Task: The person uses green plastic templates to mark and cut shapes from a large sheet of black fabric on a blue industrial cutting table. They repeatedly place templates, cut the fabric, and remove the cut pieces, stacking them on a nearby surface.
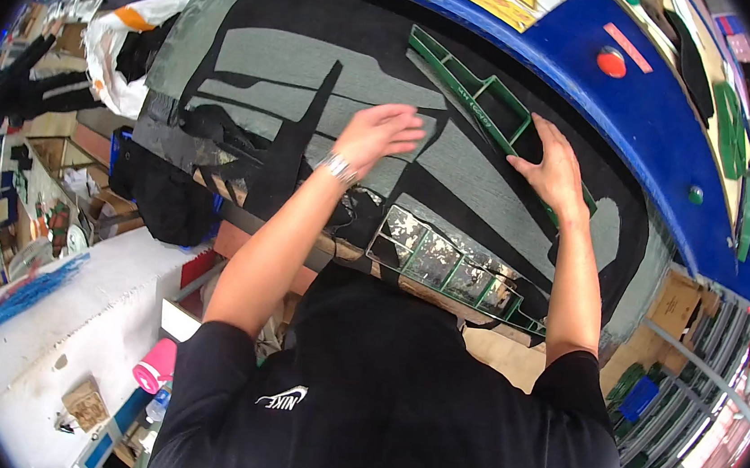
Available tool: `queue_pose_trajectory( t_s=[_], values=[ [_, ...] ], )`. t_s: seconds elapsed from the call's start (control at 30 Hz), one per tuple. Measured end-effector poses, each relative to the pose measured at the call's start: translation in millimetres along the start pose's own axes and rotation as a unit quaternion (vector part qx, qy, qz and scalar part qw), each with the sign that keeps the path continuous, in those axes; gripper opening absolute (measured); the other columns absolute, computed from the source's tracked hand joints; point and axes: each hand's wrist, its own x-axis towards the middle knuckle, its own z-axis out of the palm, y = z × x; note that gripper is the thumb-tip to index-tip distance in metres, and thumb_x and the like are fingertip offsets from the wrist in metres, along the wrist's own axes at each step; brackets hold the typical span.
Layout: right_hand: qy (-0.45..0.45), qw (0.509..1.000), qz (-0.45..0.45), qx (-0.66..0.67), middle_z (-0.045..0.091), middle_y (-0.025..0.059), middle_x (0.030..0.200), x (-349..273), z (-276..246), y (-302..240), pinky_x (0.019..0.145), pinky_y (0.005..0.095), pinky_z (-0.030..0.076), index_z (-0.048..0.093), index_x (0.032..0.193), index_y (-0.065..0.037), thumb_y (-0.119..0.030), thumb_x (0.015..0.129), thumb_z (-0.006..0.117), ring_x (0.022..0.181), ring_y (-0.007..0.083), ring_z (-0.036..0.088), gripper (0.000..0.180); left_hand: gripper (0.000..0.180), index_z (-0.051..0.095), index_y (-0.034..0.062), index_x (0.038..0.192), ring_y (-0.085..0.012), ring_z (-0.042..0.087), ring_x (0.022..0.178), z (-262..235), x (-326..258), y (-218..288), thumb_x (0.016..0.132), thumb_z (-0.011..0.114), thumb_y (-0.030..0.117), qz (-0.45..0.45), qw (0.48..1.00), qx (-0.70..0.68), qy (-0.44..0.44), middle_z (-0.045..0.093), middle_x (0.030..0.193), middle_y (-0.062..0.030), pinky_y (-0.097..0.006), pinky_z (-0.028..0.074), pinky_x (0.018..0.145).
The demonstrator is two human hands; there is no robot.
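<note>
A long, tapering green cutting die (483, 91) with cross bars lies on a sheet of black material (304, 128) at the upper right. My right hand (554, 172) spans the die's wide part, thumb on its near edge and fingers on its far edge. Over the middle of the sheet is my left hand (379, 140), open with fingers stretched out and nothing in it. Cut-out gaps in the sheet show the grey-green cutting board (275, 55) beneath. A second green cutting die (452, 282), also with cross bars, lies at the near edge, in front of my body.
A blue machine beam (555, 48) with a red button (611, 63) runs along the far side. To the left stand a white bag (108, 50) and a dark bundle (167, 191). Cardboard boxes (677, 304) and a rack of green dies (655, 423) are at the right.
</note>
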Motion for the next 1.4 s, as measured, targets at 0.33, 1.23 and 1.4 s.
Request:
queue_pose_trajectory(
  t_s=[0.33, 1.23, 1.4],
  values=[
    [0.011, 0.996, -0.020, 0.087, 0.055, 0.0215, 0.144, -19.4, -37.7, 14.6, 0.114, 0.0414, 0.042, 0.051, 0.144, 0.001, -0.021, 0.074, 0.085, 0.135, 0.0356, 0.053, 0.081, 0.060, 0.039, -0.0075, 0.144, -0.0297, 0.069, 0.111, 92.1, 78.9, -15.0, 0.091, 0.066, 0.001, 0.036, 0.994, 0.089, 0.050, 0.063, 0.128, -0.0250, -0.033, 0.062, 0.080],
    [0.006, 0.976, -0.137, 0.169, 0.054, 0.0180, 0.147, -7.3, -4.1, -133.4, 0.115, 0.0419, 0.039, 0.059, 0.136, -0.002, -0.028, 0.078, 0.084, 0.138, 0.0325, 0.050, 0.068, 0.044, 0.057, -0.0028, 0.136, -0.0096, 0.060, 0.109, -57.9, -222.3, 30.8, 0.095, 0.068, 0.007, 0.146, 0.988, 0.024, -0.035, 0.068, 0.122, -0.0049, -0.027, 0.049, 0.097],
    [-0.340, 0.785, -0.387, 0.344, 0.071, 0.0113, 0.114, -8.2, 1.9, -268.6, 0.096, 0.0377, 0.050, 0.070, 0.116, -0.001, -0.028, 0.076, 0.087, 0.110, 0.0246, 0.065, 0.051, 0.029, 0.069, -0.0047, 0.118, -0.0117, 0.067, 0.092, -70.1, -235.6, 49.5, 0.094, 0.071, 0.013, 0.222, 0.944, 0.231, -0.084, 0.075, 0.101, -0.0111, -0.029, 0.053, 0.088]
  ],
)
